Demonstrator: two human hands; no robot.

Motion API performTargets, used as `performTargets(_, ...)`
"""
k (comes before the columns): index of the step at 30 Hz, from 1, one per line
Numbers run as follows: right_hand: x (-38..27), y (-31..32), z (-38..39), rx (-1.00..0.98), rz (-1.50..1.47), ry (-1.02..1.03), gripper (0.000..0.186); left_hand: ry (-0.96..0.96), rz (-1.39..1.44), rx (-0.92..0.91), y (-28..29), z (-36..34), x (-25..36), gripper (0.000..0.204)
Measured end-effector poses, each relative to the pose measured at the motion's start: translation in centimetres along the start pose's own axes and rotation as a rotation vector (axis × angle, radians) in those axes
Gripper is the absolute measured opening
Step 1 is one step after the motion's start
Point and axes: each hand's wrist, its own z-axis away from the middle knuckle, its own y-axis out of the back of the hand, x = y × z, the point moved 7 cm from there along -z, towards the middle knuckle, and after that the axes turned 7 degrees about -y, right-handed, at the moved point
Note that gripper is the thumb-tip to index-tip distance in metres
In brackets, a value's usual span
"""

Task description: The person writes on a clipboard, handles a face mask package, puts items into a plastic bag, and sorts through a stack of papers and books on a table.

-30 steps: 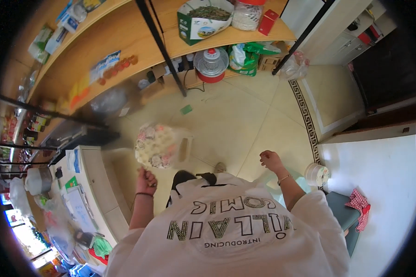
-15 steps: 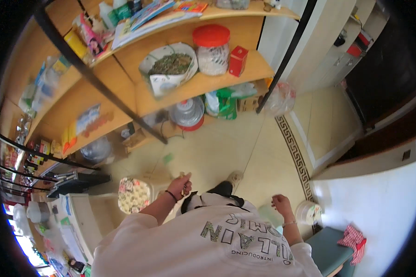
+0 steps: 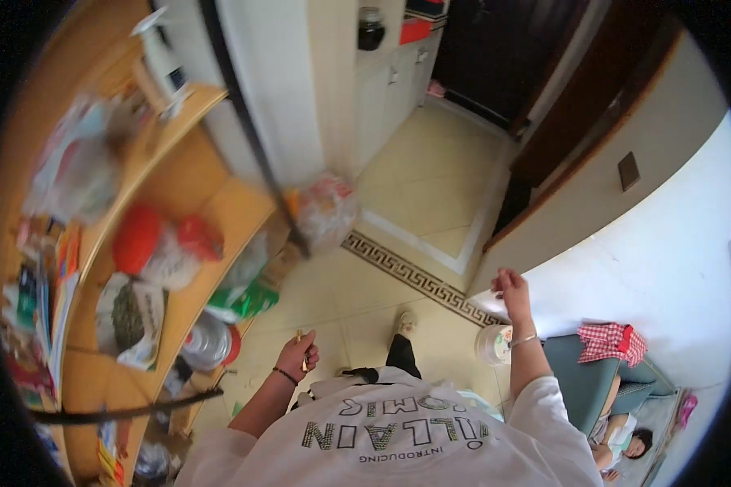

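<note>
Wooden shelving [image 3: 219, 219] fills left side, blurred; red-lidded jar [image 3: 138, 239] and box of dried greens [image 3: 130, 312] on it. Tiled floor [image 3: 430, 178] runs far toward dark doorway. Plastic bag [image 3: 325, 207] on floor by shelf end. Small white tub [image 3: 494, 345] on floor near right, just below right hand. Left hand [image 3: 298, 355] clenched around thin pale stick [image 3: 300, 334], its tip poking above fist. Right hand [image 3: 512, 288] raised, fingers loosely curled, grasping nothing visible.
</note>
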Motion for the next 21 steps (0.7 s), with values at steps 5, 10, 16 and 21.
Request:
performTargets(5, -6.9, 13.9, -15.2, 0.325, -0.366, 0.035, 0.031, 0.004, -0.061, 0.009, -10.2, -8.0, 3.3, 0.030)
performTargets(10, -14.1, 23.4, -25.1, 0.599, -0.708, 0.167, 0.039, 0.024, -0.141, 0.055, -17.4, -14.5, 7.5, 0.029)
performTargets(16, -16.6, 29.9, -29.3, 0.931, -0.898, 0.327, 0.045, 0.042, -0.156, 0.018, -25.2, -25.3, 12.7, 0.031)
performTargets(21, -17.7, 30.2, -31.9, 1.115, -0.801, 0.327, 0.050, 0.053, -0.265, 0.008, -30.5, -37.3, 18.3, 0.037)
